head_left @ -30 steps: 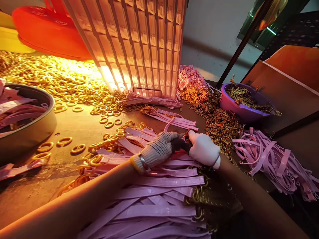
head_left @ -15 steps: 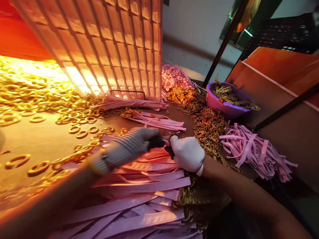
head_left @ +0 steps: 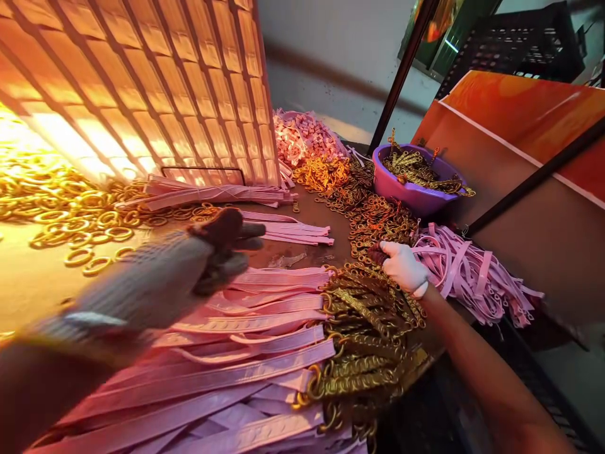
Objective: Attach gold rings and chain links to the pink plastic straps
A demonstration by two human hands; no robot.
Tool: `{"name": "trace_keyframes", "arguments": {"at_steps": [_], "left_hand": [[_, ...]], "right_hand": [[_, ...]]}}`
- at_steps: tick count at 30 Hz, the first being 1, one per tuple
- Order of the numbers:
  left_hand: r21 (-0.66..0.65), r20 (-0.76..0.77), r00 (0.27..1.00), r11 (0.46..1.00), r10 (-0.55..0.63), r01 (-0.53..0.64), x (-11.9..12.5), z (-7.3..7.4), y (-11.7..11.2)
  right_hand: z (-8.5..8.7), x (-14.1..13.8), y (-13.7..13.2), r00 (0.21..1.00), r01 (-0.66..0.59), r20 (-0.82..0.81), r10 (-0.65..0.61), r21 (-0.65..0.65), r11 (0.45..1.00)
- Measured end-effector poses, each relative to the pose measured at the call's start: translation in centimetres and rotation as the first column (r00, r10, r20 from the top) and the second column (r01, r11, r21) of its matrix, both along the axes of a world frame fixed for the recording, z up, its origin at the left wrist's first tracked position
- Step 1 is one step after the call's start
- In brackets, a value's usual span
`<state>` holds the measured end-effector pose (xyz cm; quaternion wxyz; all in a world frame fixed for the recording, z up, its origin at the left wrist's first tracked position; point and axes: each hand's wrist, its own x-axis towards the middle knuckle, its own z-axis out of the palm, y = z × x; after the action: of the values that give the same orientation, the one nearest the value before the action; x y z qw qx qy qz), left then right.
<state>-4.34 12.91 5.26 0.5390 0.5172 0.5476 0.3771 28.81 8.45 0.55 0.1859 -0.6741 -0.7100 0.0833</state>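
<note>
My left hand, in a striped grey glove with dark fingertips, hovers over the left ends of the pink straps. Its fingers are somewhat blurred but spread apart, and nothing shows in them. Over at the heap of small brass chains, my right hand wears a white glove with dark fingertips. Its fingers are bent together at the heap; what they pinch is hidden. Brass chains hang from the right ends of the layered straps. Several separate pink straps lie beyond my left hand.
Gold rings are scattered at left beside a ribbed, upright panel. A purple basin holds more chains. A bundle of pink straps lies right of my right hand. Small pink pieces are heaped at the back.
My hands were close together above the straps; they have parted. The left has drawn back leftward and its fingers have spread. The right has gone rightward to the chain heap. The view has shifted.
</note>
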Motion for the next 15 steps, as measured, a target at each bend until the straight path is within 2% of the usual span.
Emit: {"name": "trace_keyframes", "arguments": {"at_steps": [1,2,4,5,7,9,12,15], "left_hand": [[-0.108,0.104,0.994,0.994,0.029,-0.018,1.5,0.1,0.2],[-0.261,0.212,0.973,0.965,0.087,-0.029,2.9,0.1,0.4],[-0.462,0.375,0.916,0.886,0.141,0.052,5.2,-0.2,0.9],[-0.512,0.452,0.88,0.851,0.146,0.122,5.9,-0.4,1.1],[-0.518,0.569,0.816,0.814,0.1,0.261,6.6,-1.0,1.1],[-0.5,0.65,0.756,0.792,0.075,0.351,6.5,-1.4,0.9],[-0.473,0.718,0.693,0.78,0.07,0.411,5.6,-1.7,0.4],[-0.441,0.733,0.679,0.784,0.034,0.437,5.0,-1.8,-0.1]], "right_hand": [[-0.6,0.0,0.6,0.998,-0.013,0.053,0.016,-0.057,0.998],[-1.1,-0.2,1.1,0.995,-0.025,0.091,0.034,-0.098,0.995],[-2.0,-1.1,1.8,0.989,-0.039,0.133,0.059,-0.145,0.989],[-2.3,-1.5,2.1,0.985,-0.04,0.156,0.067,-0.168,0.985],[-2.9,-1.9,2.4,0.977,-0.035,0.2,0.078,-0.211,0.977],[-3.5,-1.7,2.5,0.97,-0.029,0.227,0.085,-0.24,0.97],[-4.2,-0.8,2.4,0.969,-0.005,0.24,0.064,-0.238,0.971],[-4.1,-0.3,2.1,0.975,0.024,0.22,0.019,-0.19,0.981]]}}
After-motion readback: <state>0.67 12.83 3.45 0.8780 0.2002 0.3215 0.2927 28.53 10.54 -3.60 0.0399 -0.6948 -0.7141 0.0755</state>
